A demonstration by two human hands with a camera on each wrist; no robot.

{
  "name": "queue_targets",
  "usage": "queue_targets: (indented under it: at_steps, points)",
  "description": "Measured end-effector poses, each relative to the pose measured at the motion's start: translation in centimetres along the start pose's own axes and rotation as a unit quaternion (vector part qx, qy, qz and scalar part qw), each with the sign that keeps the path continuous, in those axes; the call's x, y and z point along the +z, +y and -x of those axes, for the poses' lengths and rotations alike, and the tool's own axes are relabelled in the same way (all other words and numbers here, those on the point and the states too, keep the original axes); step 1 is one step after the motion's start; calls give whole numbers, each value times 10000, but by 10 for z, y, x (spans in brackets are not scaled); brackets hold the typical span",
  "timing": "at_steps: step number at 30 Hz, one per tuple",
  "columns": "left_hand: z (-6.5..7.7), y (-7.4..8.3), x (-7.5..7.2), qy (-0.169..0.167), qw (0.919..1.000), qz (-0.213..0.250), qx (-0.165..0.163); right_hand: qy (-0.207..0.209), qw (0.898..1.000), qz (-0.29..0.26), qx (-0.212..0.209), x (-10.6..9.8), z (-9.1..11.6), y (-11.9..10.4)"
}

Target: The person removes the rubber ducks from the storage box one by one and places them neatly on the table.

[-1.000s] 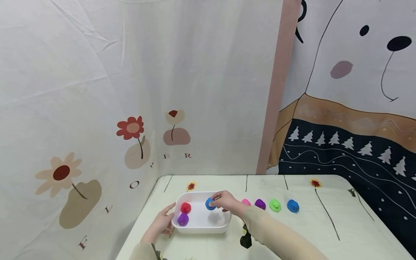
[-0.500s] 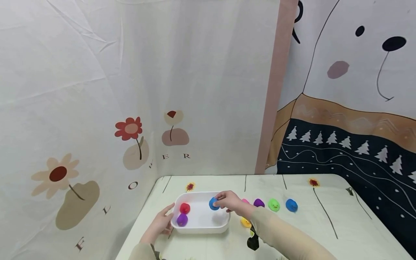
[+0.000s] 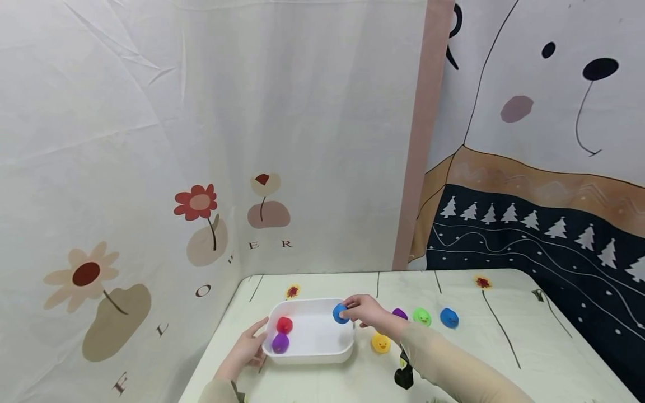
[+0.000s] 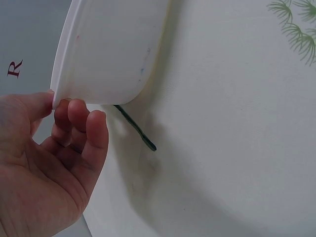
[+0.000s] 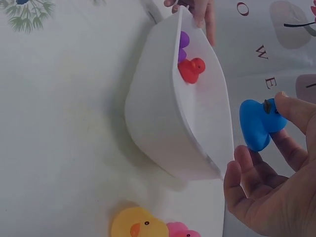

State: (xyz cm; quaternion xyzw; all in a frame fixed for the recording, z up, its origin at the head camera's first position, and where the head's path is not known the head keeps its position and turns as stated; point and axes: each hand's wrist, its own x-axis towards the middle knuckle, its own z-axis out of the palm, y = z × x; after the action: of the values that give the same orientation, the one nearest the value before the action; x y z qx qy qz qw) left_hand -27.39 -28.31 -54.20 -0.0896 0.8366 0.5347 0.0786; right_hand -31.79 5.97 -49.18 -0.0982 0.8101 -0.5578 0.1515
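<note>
My right hand (image 3: 370, 313) pinches a blue rubber duck (image 5: 256, 123) between thumb and fingers. In the head view the duck overlaps the right end of a white plastic bin (image 3: 317, 336); the right wrist view shows it close to the bin's rim. At the bin's left end, my left hand (image 4: 54, 163) grips the rim, thumb on one side and fingertips under the lip. Inside that end lie a red duck (image 5: 190, 70) and a purple duck (image 3: 280, 343), side by side.
Right of the bin, a yellow duck (image 3: 381, 342) sits on the patterned cloth. Behind the right forearm are a purple duck (image 3: 400, 313), a green duck (image 3: 422, 317) and another blue duck (image 3: 449, 318). The right wrist view catches a pink duck (image 5: 180, 230) beside the yellow one.
My right hand has carried the blue duck rightward across the bin to its right end. The yellow duck has come out from behind the right arm. The left hand keeps its grip on the rim.
</note>
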Motion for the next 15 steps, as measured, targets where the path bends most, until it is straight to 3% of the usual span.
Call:
queue_targets:
  at_steps: [15]
  points:
    - [0,-1,-1,-30,10000,37,-16,98,9999,21,80,-16,7,2]
